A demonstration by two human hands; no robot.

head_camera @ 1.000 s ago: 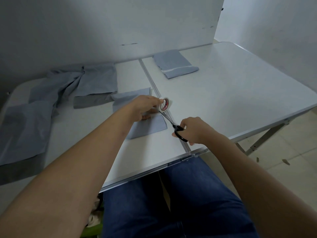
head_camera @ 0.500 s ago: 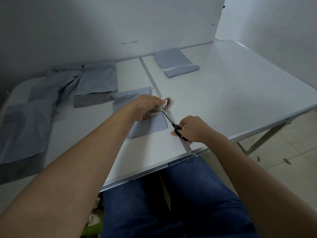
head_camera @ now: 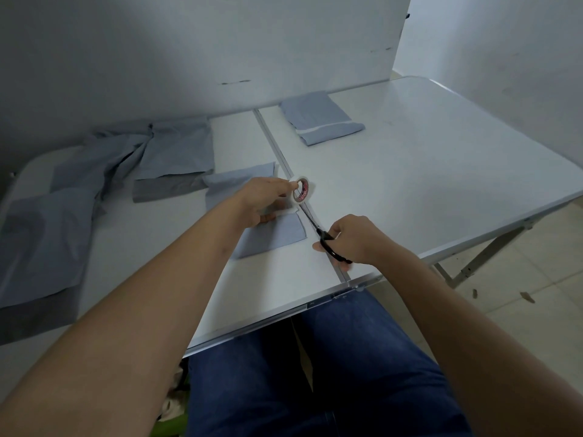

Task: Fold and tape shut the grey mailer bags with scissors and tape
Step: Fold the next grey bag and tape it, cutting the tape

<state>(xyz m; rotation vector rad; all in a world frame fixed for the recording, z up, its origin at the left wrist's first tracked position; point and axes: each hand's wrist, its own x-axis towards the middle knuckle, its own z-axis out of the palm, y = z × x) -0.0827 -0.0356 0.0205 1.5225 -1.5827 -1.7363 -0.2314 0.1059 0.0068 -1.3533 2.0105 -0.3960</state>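
Observation:
A folded grey mailer bag (head_camera: 274,234) lies at the table's middle, partly under my left hand (head_camera: 265,200). That hand holds a white roll of tape (head_camera: 302,190) upright just above the bag's right edge, and a short white strip of tape (head_camera: 289,212) runs from the roll onto the bag. My right hand (head_camera: 353,239) grips black-handled scissors (head_camera: 325,239), whose blades point up towards the strip below the roll.
Several unfolded grey mailer bags (head_camera: 176,149) are heaped at the left and back left. One folded, taped bag (head_camera: 321,121) lies at the back centre. The white folding table (head_camera: 426,171) has a centre seam; walls stand close behind and to the right.
The hands, the roll and the scissors stay together over the bag's right edge; the scissor tips have closed in slightly under the roll. The view has shifted a little.

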